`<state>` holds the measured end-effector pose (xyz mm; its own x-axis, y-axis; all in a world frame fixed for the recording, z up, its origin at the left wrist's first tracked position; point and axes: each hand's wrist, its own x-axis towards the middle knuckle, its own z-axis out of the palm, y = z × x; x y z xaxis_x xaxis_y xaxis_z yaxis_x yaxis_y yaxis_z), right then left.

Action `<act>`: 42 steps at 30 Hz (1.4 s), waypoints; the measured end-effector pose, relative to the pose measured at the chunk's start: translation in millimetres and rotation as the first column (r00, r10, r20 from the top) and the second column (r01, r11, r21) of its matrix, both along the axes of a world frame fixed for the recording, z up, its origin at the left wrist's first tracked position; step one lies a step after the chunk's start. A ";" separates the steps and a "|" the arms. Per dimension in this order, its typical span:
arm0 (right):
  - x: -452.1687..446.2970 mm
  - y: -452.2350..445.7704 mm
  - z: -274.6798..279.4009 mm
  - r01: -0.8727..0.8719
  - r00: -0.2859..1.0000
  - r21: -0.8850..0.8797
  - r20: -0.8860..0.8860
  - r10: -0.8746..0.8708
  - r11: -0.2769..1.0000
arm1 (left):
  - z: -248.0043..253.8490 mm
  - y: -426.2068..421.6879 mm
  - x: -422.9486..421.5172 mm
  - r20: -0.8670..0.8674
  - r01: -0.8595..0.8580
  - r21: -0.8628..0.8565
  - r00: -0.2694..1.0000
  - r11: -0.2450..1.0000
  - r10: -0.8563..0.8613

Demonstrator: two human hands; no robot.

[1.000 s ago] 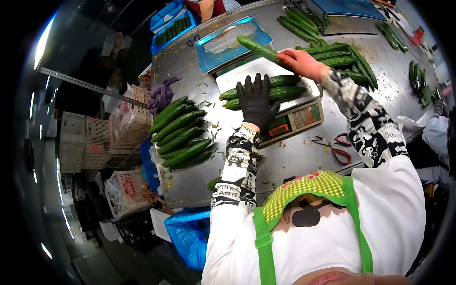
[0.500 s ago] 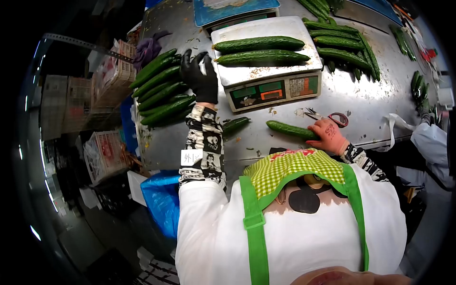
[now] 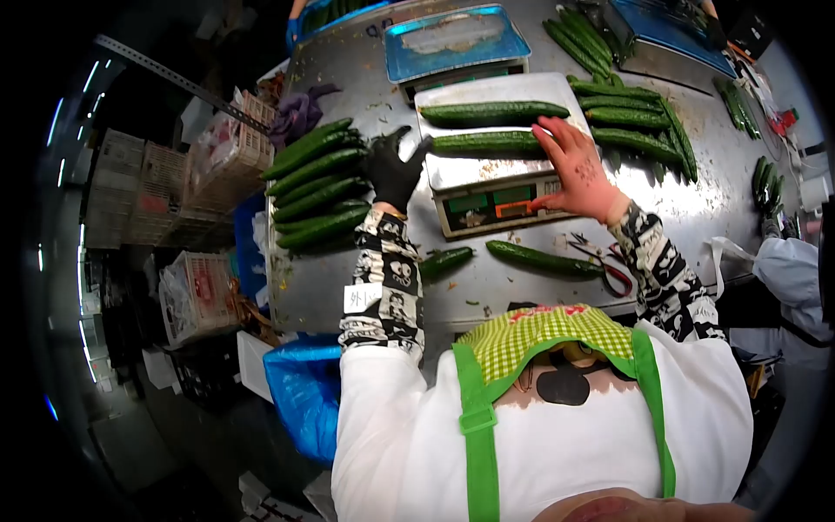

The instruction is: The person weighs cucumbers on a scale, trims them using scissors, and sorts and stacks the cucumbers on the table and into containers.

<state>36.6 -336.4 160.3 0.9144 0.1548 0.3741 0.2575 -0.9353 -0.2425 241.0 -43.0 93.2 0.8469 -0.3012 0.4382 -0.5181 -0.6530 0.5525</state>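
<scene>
Two cucumbers lie side by side on the scale [image 3: 504,170], a far cucumber [image 3: 491,113] and a near cucumber [image 3: 487,143]. My right hand [image 3: 584,174], in a pink glove, is open over the scale's right side; its fingertips are at the near cucumber's right end, and I cannot tell whether they touch. Between the scale and a stack of cucumbers [image 3: 317,196], my left hand [image 3: 393,170] in a black glove has its thumb and fingers apart and holds nothing. In front of the scale lie a loose cucumber [image 3: 544,259] and a shorter cucumber piece [image 3: 447,261].
Scissors [image 3: 617,277] with red handles lie near the loose cucumber's right end. More cucumbers [image 3: 631,117] are piled right of the scale. Behind it stands another scale with a blue tray [image 3: 457,39]. A purple cloth [image 3: 297,115] sits at the table's left edge.
My right hand has left the loose cucumber in front and moved up to the scale, opening. My left hand stays beside the scale, its fingers now angled more to the right. The view has shifted slightly.
</scene>
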 end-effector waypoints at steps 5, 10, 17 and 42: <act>73.5 -6.7 17.7 -0.058 0.947 -0.174 -0.320 0.000 0.983 | 29.4 -6.3 -14.4 -0.003 0.157 0.361 0.986 0.919 -0.167; 109.4 2.4 31.6 -0.092 0.852 -0.190 -0.522 -0.021 0.978 | 31.3 -4.7 -0.1 0.263 0.248 0.426 0.886 0.870 -0.381; 110.6 -0.9 36.0 -0.124 0.843 -0.116 -0.536 0.043 0.985 | 43.7 -9.7 22.2 0.168 0.351 0.574 0.834 0.740 -0.526; 112.1 -20.0 5.6 -0.192 0.919 -0.072 -0.363 0.154 0.979 | 44.9 -31.6 53.9 0.282 0.166 0.697 0.831 0.698 -0.479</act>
